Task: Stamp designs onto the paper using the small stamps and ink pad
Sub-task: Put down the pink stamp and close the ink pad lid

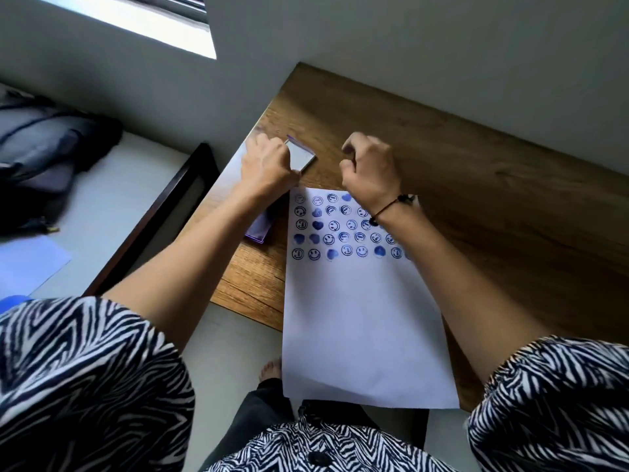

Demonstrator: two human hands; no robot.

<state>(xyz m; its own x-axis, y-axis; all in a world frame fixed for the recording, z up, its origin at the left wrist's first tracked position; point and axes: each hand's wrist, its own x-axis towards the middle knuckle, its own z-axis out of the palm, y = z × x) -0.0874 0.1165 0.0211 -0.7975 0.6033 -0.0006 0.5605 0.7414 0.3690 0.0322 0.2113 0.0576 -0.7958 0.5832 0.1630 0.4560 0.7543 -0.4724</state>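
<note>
Zebra-striped sleeves (85, 369) over stamped paper (364, 318).
Left hand (269, 165) fingers grip the ink pad lid (301, 156); right hand (371, 165) curled closed beside them, contents unclear.

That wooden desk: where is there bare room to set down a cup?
The desk is bare to the right of the paper, up to the wall, and behind the right hand. The paper's lower half is unstamped. It is crowded at the left edge: the left hand at the ink pad, a purple box beside the stamped rows.
</note>
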